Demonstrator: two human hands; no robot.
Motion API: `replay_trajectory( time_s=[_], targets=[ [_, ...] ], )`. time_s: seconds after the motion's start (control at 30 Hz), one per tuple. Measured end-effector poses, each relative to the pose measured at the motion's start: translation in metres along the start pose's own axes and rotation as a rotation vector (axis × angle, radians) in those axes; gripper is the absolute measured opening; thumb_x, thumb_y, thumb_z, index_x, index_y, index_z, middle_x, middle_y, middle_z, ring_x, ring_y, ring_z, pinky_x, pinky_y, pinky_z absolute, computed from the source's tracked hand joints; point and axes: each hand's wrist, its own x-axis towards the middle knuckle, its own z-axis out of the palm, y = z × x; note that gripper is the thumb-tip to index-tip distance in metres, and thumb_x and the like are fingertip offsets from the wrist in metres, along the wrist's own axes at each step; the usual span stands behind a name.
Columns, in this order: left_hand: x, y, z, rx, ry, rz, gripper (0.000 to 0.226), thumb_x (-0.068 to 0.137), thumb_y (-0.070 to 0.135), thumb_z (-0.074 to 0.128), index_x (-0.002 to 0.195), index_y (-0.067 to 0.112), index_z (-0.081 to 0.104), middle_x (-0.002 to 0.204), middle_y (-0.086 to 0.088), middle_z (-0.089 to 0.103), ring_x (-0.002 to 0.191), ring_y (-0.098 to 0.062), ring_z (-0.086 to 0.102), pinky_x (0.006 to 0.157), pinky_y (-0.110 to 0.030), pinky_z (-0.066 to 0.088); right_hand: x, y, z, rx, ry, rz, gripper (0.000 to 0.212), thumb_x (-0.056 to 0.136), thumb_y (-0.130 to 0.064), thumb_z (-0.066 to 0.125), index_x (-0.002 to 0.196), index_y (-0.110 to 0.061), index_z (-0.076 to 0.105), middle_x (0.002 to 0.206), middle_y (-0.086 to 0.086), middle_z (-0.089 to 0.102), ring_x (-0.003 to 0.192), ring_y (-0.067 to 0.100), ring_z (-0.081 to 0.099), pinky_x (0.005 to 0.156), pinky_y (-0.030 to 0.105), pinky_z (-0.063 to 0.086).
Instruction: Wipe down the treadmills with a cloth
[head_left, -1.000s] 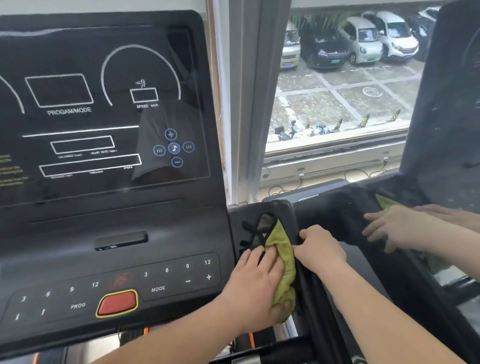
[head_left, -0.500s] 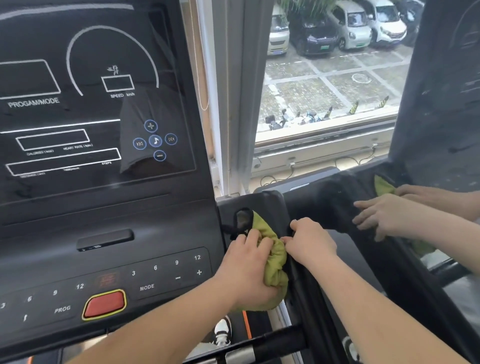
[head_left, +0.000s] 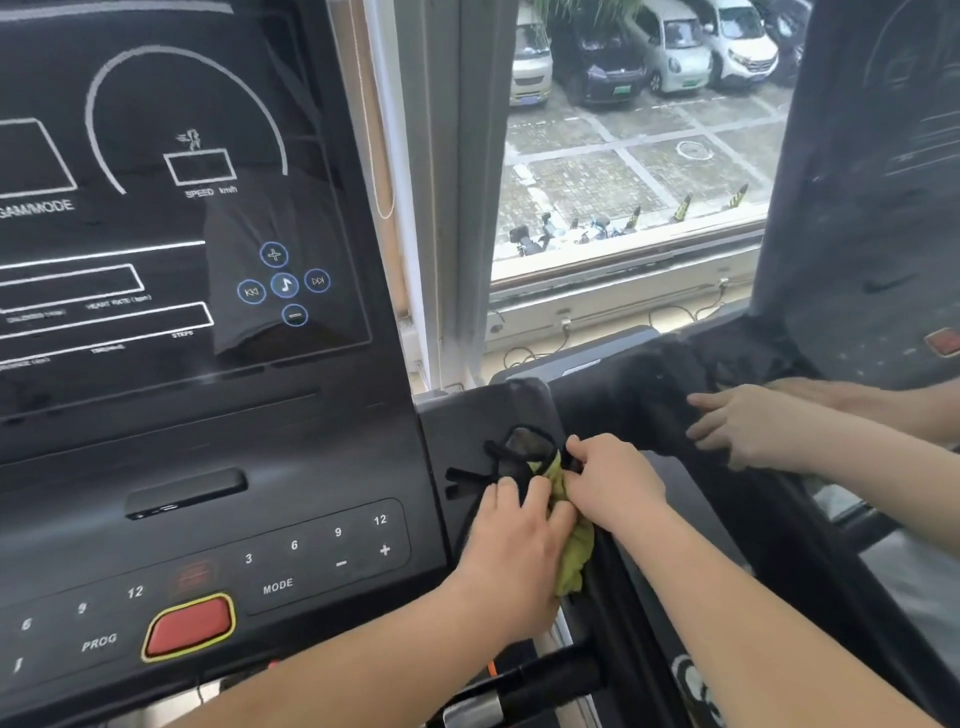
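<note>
A green cloth (head_left: 574, 556) lies bunched against the right edge of the black treadmill console (head_left: 208, 415), on its side tray (head_left: 467, 421). My left hand (head_left: 511, 540) covers the cloth from the left, its fingers curled over it. My right hand (head_left: 618, 483) sits directly to the right, knuckles up, with curled fingertips pinching the cloth's top edge. A looped black cord (head_left: 493, 460) lies in the tray just above both hands. Most of the cloth is hidden between the two hands.
The console carries a red stop button (head_left: 189, 626) and touch keys. A second dark treadmill (head_left: 872, 208) stands at the right, and its glossy lower panel mirrors my hands (head_left: 753, 426). A window (head_left: 623, 156) lies between them. A black handlebar (head_left: 530, 680) runs below my wrists.
The cloth has been gathered from a long strip into a tight bunch. My right hand has moved left onto its top edge, and my left hand's fingers have curled over it.
</note>
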Motion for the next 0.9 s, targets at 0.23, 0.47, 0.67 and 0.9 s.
replay_trajectory(
  time_s=[0.23,0.47,0.67,0.9],
  targets=[
    [0.015,-0.026,-0.016,-0.145,-0.127,0.055,0.07,0.078,0.063,0.064,0.129,0.027,0.035,0.119,-0.006,0.032,0.087,-0.028,0.037,0.084,-0.045,0.045,0.011,0.001,-0.003,0.047,-0.032,0.03,0.042,0.096,-0.031,0.064,0.138,-0.032,0.063,0.125,-0.002,0.07,0.112,0.026,0.065,0.079,0.031,0.051],
    [0.009,-0.037,-0.016,-0.39,-0.012,0.002,0.053,0.079,0.05,0.067,0.124,0.029,0.049,0.111,0.004,0.038,0.098,-0.024,0.046,0.09,-0.041,0.048,0.01,0.003,-0.003,0.101,-0.024,0.044,0.05,0.094,-0.037,0.069,0.143,-0.031,0.06,0.132,-0.002,0.069,0.12,0.025,0.064,0.086,0.032,0.052],
    [-0.039,-0.036,-0.006,-0.573,0.206,-0.07,0.037,0.075,0.058,0.063,0.102,0.033,0.059,0.102,0.017,0.047,0.091,-0.008,0.052,0.081,-0.035,0.053,0.009,0.005,-0.004,0.129,-0.048,0.039,0.063,0.089,-0.047,0.076,0.145,-0.027,0.058,0.133,-0.001,0.069,0.122,0.023,0.064,0.094,0.036,0.054],
    [-0.047,-0.081,-0.08,-0.947,0.464,-0.409,0.023,0.078,0.047,0.08,0.091,0.035,0.064,0.092,0.017,0.068,0.089,0.0,0.064,0.08,-0.023,0.051,0.007,-0.001,-0.006,0.063,-0.045,0.054,0.043,0.089,-0.045,0.076,0.126,-0.023,0.07,0.117,0.001,0.073,0.112,0.026,0.067,0.079,0.032,0.051]
  ],
)
